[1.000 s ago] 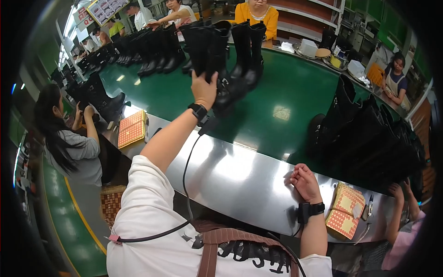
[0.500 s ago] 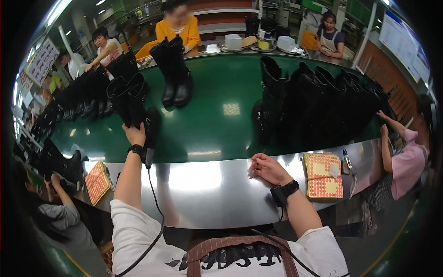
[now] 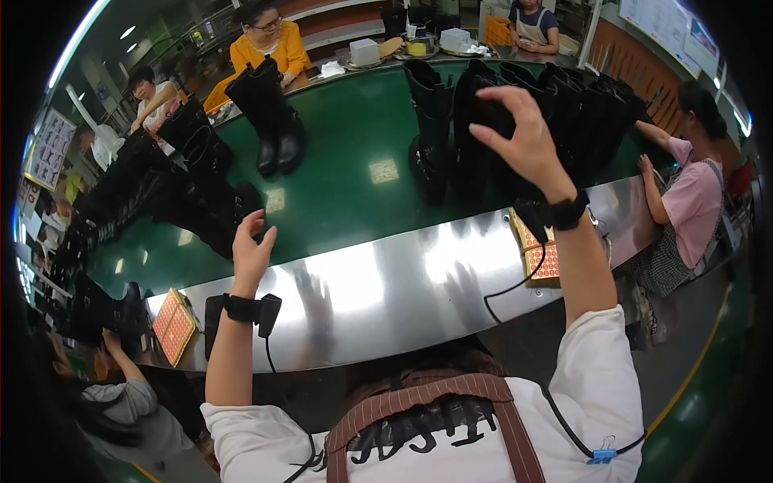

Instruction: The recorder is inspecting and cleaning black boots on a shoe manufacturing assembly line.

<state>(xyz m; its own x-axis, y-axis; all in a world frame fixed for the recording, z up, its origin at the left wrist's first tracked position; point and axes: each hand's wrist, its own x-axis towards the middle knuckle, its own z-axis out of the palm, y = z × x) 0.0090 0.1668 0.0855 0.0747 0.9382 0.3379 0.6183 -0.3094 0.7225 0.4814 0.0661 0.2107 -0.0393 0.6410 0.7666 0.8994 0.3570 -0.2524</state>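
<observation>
My left hand (image 3: 254, 256) is held above the metal table edge, open with its fingers apart and nothing in it. Closest to it are tall black boots (image 3: 208, 203) on the green surface at the left. My right hand (image 3: 525, 143) is raised in front of a row of tall black boots (image 3: 431, 133) at the right. Its thumb and fingers are spread in a curve with nothing between them; whether the fingertips touch a boot cannot be made out. A pair of black boots (image 3: 278, 129) stands upright on the green surface, beyond both hands.
The green work surface (image 3: 342, 189) has a shiny metal edge (image 3: 386, 278) along its near side. Stacks of red-dotted sticker sheets lie at the left (image 3: 174, 328) and right (image 3: 541, 262). Co-workers sit around the table, one in pink (image 3: 694, 193) close at the right. Cables hang from my wristbands.
My left hand has let go of the boots at the left and drawn back a little. My right hand has risen from the metal edge toward the right-hand row. The whole view has shifted.
</observation>
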